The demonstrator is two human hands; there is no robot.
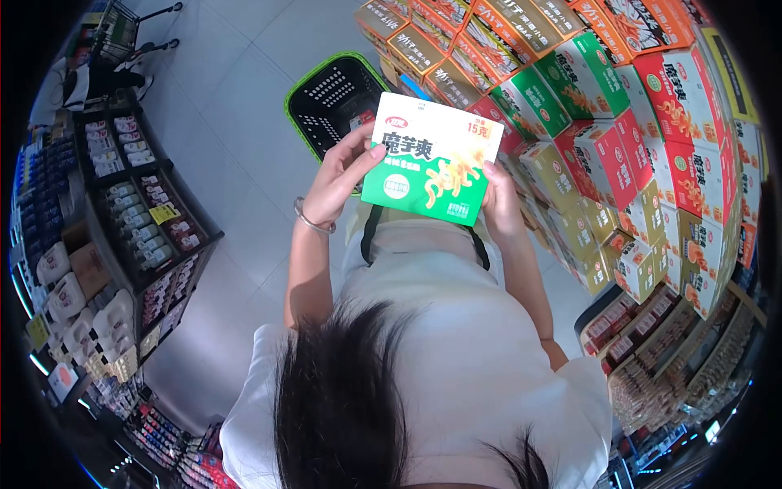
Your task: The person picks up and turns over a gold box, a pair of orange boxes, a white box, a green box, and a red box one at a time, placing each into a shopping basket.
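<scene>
A white and green snack box, printed with Chinese lettering and pale curly pieces of food, is held up in front of my body. My left hand grips its left side, with the thumb over the front face and a bracelet on the wrist. On the right edge of the box, my right hand is closed round it, its fingers partly hidden behind. Beyond the box, a black shopping basket with a green rim sits on the floor, and a small red and white item shows inside it.
Stacked snack boxes in green, red, orange and gold rise close on my right. Shelves of packaged goods stand to the left. A shopping cart is at the far upper left. Pale tiled floor runs between.
</scene>
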